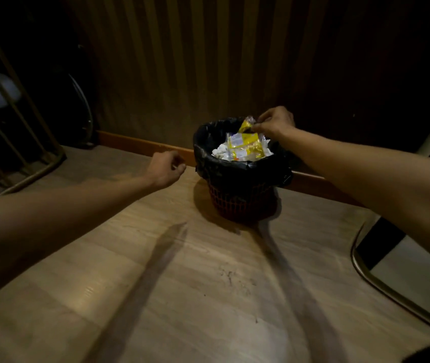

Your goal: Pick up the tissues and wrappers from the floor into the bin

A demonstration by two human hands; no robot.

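Pinching a yellow wrapper (247,126) in the grip of the right hand (277,121), fingertips closed on its upper edge, holding it just above the open mouth of the bin (237,176), over the rim's far side. Curling the left hand (166,167) into a loose fist with nothing visible inside, hovering above the floor (172,279) just to the left of the bin, apart from its rim. Reaching in with both bare forearms from the near corners, and casting two long shadows across the wooden boards toward the near edge of the floor.

Sitting on the floor close to its far edge, against the wooden skirting board (140,145): a red mesh bin lined with a black bag (224,163) folded over the rim. Filling it nearly to the top, crumpled white tissues (221,153) on the left side and more yellow-and-clear wrappers (248,146) on top, directly beneath the held one.

Rising behind the skirting, a ribbed dark wall panel (182,61). Standing at the floor's far left corner, a metal frame (25,142) with slanted bars. Curving along the right edge of the floor, a metallic trim (381,289). Showing faint dark scuffs on the boards nearer the middle.
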